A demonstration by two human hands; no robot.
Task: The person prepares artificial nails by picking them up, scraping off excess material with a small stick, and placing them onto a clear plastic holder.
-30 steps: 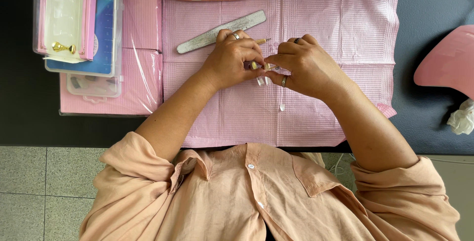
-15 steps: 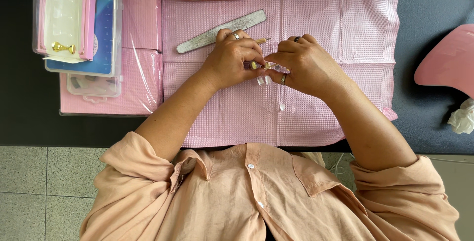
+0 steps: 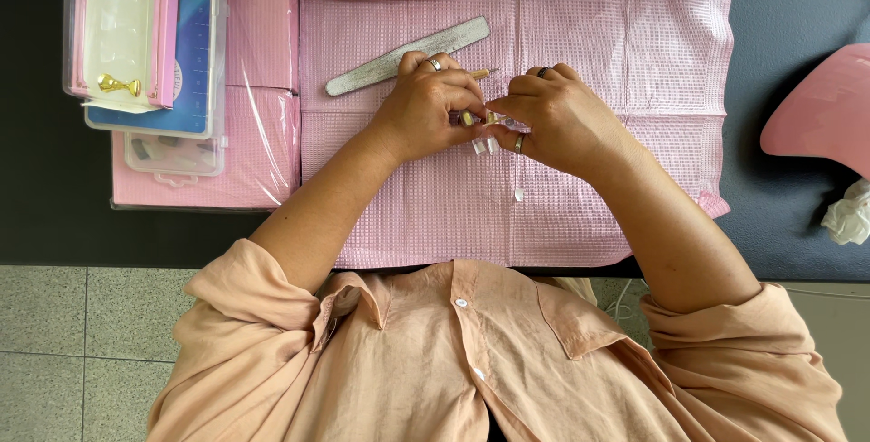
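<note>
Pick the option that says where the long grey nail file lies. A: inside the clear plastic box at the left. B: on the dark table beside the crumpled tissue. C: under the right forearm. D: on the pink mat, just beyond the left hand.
D: the grey nail file lies slantwise on the pink mat, just beyond the left hand.

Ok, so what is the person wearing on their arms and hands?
Loose peach button-up shirt, its sleeves pushed up near the elbows, forearms bare. No gloves. The left hand has a silver ring; the right hand wears a dark ring and a second band.
</note>
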